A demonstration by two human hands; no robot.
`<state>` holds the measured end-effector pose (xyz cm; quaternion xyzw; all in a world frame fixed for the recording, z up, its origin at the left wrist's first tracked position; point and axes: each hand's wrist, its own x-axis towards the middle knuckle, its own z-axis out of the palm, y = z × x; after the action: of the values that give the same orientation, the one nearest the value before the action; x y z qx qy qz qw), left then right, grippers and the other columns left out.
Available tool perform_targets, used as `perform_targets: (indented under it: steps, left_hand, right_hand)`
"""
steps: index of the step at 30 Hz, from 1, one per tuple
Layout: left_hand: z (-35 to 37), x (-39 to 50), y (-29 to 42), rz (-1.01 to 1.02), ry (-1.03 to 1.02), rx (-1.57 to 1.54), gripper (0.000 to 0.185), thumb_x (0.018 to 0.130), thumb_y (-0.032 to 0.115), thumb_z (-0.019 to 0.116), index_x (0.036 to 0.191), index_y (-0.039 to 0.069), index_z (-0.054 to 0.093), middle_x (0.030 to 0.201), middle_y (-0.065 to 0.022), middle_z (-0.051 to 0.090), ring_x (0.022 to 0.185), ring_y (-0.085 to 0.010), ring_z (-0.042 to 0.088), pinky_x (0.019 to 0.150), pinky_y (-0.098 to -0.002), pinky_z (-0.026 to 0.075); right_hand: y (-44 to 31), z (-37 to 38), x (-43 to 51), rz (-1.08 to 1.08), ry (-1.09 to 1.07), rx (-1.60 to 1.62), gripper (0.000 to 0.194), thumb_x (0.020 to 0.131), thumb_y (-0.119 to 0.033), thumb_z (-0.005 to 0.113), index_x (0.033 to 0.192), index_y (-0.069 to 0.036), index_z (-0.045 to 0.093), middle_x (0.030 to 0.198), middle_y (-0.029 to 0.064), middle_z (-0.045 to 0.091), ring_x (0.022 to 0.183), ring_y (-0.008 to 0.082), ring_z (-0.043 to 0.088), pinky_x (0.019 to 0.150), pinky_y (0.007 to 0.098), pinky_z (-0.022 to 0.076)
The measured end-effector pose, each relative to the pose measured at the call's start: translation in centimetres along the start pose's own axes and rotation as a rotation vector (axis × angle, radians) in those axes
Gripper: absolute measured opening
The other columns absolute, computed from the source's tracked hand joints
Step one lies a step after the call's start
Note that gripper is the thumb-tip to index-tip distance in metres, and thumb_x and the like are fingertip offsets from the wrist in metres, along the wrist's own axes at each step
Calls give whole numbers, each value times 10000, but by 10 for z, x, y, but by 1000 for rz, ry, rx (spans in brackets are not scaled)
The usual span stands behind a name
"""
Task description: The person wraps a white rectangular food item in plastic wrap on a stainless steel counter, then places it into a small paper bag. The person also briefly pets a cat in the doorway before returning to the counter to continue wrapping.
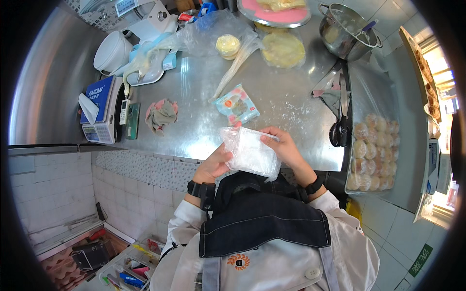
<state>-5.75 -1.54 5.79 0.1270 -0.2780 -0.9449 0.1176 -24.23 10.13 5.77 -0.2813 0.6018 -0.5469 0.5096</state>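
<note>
Between my two hands, close to my apron at the edge of the steel table, is a white rectangular pack in clear plastic film (pixel 255 152). My left hand (pixel 214 163) grips its left side, where the film is bunched. The thumb and fingers of my right hand (pixel 282 143) hold its upper right corner. Just beyond the pack lies a pale blue printed packet (pixel 237 104). A crumpled grey and pink cloth (pixel 162 114) lies to the left of it. What the white pack contains cannot be told.
Scissors (pixel 343 125) lie at the table's right, beside a tray of round buns under plastic (pixel 376 152). A steel pot (pixel 347 32) stands at the back right. Wrapped yellow rounds (pixel 283 49) lie at the back. A scale (pixel 100 132) and a phone (pixel 133 121) are at left.
</note>
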Motion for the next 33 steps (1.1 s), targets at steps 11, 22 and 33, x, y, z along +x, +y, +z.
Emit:
perform_targets:
  steps: [11,22,33]
  left_hand:
    - [-8,5,-14,-162,124,-231,457,926,177,411,1350,13,366,1256,-150,527,1108,-261,570,936,-398,480]
    - [4,7,-4,-22,29,12,471,942,285,382,1361,70,361,1266,-130,521,1176,-275,523,986,-432,442]
    - [-19,4,-28,-98,-131,-202,514,955,338,483,1349,34,353,1276,-128,506,1150,-237,538,948,-391,473]
  right_hand:
    - [-73,12,-24,-582,-53,-745,438,793,-249,665,1190,-92,566,1312,167,449,1222,393,411,985,444,364]
    - [-90,33,-24,-746,-195,-1068,157,736,-166,686,869,-98,638,1237,68,502,1299,334,344,1084,580,187]
    - [-47,47,-5,-469,32,-768,104,773,-107,641,824,-48,574,918,100,580,804,302,582,738,364,483]
